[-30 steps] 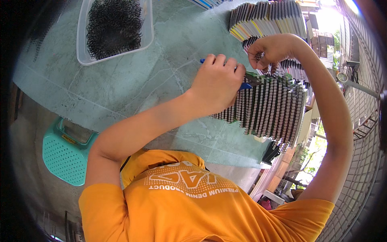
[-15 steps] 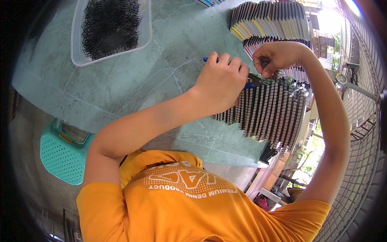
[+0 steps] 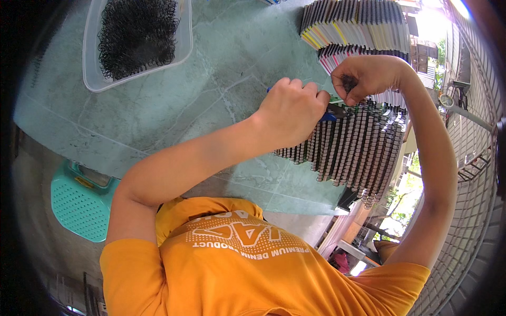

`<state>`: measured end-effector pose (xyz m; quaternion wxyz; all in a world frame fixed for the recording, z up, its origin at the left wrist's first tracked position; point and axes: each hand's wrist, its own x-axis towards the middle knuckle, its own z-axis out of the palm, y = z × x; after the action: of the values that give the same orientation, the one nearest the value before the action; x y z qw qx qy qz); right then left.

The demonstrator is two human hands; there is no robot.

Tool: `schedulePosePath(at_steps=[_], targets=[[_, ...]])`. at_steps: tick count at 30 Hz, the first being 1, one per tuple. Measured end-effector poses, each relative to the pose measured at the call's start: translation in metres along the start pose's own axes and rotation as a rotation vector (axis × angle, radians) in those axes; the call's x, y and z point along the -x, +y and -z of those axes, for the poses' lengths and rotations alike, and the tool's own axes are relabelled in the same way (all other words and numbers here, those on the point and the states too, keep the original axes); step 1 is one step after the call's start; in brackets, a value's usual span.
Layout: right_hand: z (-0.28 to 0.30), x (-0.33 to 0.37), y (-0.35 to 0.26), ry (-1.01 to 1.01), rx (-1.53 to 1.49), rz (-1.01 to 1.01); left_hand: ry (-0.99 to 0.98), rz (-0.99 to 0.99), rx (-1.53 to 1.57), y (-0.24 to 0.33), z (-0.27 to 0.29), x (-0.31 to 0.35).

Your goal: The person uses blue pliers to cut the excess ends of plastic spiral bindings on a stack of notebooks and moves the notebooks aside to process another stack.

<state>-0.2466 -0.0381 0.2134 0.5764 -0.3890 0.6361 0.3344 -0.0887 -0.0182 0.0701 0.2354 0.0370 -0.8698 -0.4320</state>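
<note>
My left hand (image 3: pixel 290 113) is closed around pliers (image 3: pixel 332 112) with blue handles; their dark jaws point right, at the bindings of a stack of spiral-bound books (image 3: pixel 353 147). Just past the jaws, my right hand (image 3: pixel 366 79) is curled with a clump of small dark wire pieces (image 3: pixel 348 81) in its fingers. Its thumb and fingertips pinch close to the upper edge of that stack, but I cannot tell what lies exactly between them. Rows of dark coils with pale pages run along the stack.
A clear plastic tub (image 3: pixel 184 50) of black bent wire pieces (image 3: pixel 138 37) sits at the far left of the green marble-patterned table (image 3: pixel 211 89). More spiral-bound books (image 3: pixel 356 23) are stacked at the back right. A turquoise stool (image 3: pixel 81 203) stands by the left edge; wire mesh (image 3: pixel 474 210) lines the right.
The jaws of the pliers have shifted slightly down and right, along with my left hand. My right hand stays nearly in place, still with the wire clump. The view has turned a little.
</note>
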Motion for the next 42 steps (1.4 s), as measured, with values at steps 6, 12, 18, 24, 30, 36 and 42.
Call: schedulePosePath(at_steps=[6,12,18,24,30,36,42], targets=[[-0.006,0.003,0.009,0.109,-0.025,0.047,0.182,-0.037,-0.015,-0.004,0.007,0.006],[-0.007,0.006,0.012,0.116,-0.102,0.026,0.307,-0.091,-0.126,-0.003,0.001,-0.009],[-0.011,0.012,0.013,0.087,-0.174,0.076,0.137,-0.058,-0.019,-0.003,-0.002,-0.013],[-0.012,0.013,0.021,0.055,-0.315,0.108,0.083,-0.012,-0.002,0.000,0.003,-0.011],[-0.017,0.016,0.037,0.057,-0.656,0.115,0.158,-0.068,-0.087,0.007,0.023,-0.005],[-0.020,0.020,0.028,0.151,-0.678,0.102,0.257,-0.124,-0.152,0.011,0.020,-0.007],[-0.022,0.018,0.028,0.101,-0.630,0.165,0.291,-0.116,-0.205,0.013,0.019,-0.007]])
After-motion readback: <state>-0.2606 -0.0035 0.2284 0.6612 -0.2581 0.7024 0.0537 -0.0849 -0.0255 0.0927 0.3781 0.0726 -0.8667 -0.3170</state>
